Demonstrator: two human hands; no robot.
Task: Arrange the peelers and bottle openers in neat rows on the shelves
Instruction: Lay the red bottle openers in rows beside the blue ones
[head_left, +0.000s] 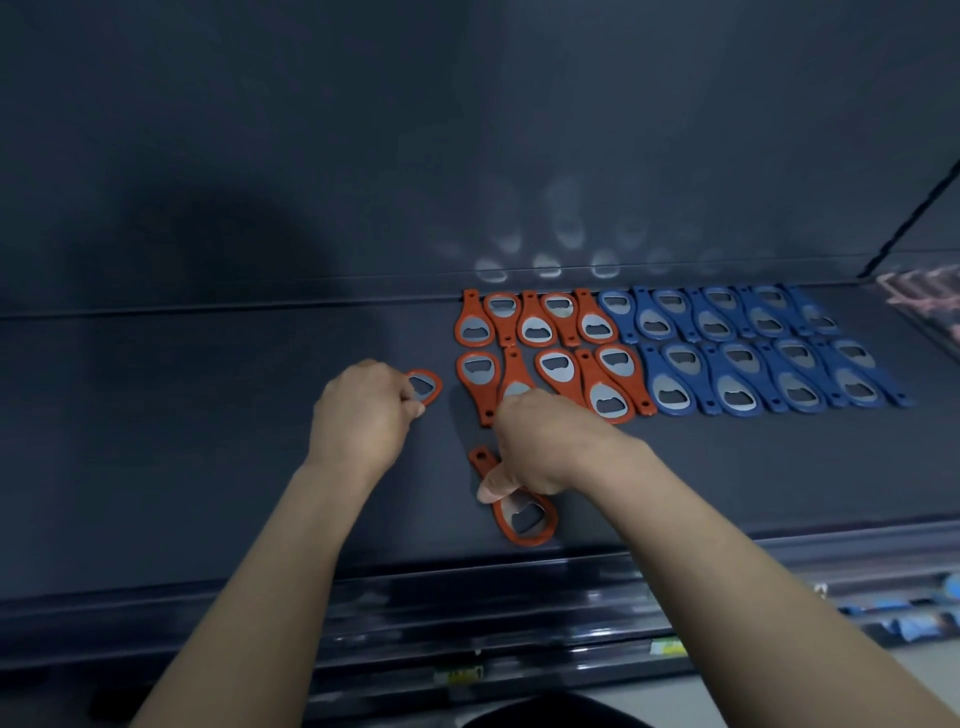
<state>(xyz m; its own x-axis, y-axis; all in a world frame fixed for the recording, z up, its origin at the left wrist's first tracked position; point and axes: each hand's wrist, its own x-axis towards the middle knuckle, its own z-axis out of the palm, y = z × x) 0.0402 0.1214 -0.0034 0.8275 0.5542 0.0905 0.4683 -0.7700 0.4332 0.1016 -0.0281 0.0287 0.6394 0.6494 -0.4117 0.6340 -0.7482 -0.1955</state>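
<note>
Shelf (208, 441), dark and flat, fills most of the view, and lots of bottle openers lie on it. The orange bottle openers (535, 327) lie near the back of the shelf in two rows, one row behind the other. They are packed side by side, some with the round end up and some with the round end down. The blue bottle openers (732, 379) lie just to the right of the orange ones, also in two rows, and the two colours touch where they meet. The left hand (358, 415) is to the left of the orange rows. Its fingers are curled around one more orange opener, the held opener (425, 385), and only the round end sticks out past the fingers. The right hand (545, 452) is in front of the orange rows. Its fingers bend down over the near row, and its thumb (493, 486) lies on the loose opener (519, 512), which sits alone closer to the front edge, tilted, with its thin end pointing back and left. I cannot tell if this hand is gripping anything or only touching. Some pink things (914, 286) lie far off to the right, too blurry to name. Small price tags (667, 647) stick on the front edge of the shelf.
</note>
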